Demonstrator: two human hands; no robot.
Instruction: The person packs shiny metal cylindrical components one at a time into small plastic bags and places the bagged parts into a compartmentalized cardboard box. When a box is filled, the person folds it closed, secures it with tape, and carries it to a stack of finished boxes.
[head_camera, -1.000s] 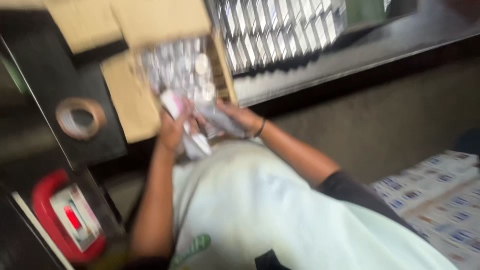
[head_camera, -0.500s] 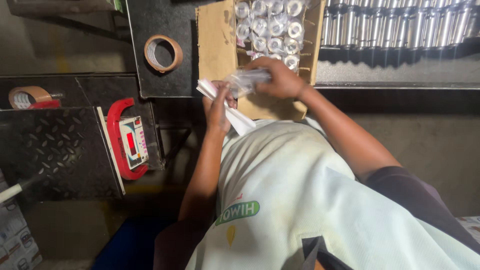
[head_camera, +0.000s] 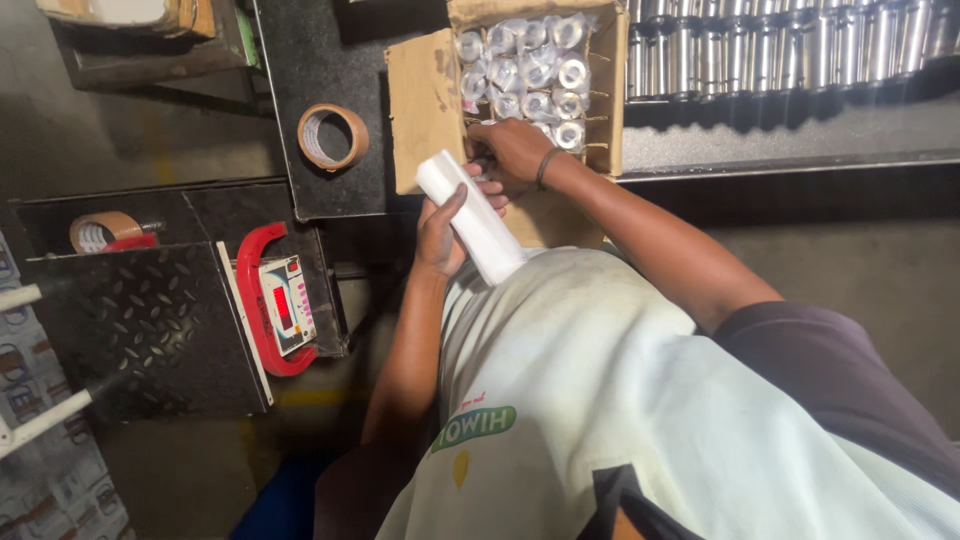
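My left hand (head_camera: 440, 225) grips a white bundle of plastic bags (head_camera: 475, 215), held upright just below an open cardboard box (head_camera: 425, 100). The box holds several shiny metal cylinders wrapped in clear plastic (head_camera: 530, 70). My right hand (head_camera: 512, 150) reaches into the near row of the box with its fingers curled down onto the wrapped parts. Whether those fingers grip one is hidden. A dark band sits on my right wrist.
A brown tape roll (head_camera: 333, 137) lies on the black table left of the box, and another tape roll (head_camera: 103, 230) sits further left. A red scale display (head_camera: 280, 310) borders a checker-plate platform (head_camera: 150, 320). Rows of bare metal cylinders (head_camera: 800, 40) line the shelf on the right.
My right hand has gone down from above the box into its near row. The left hand has turned the white bundle more upright. The view has shifted.
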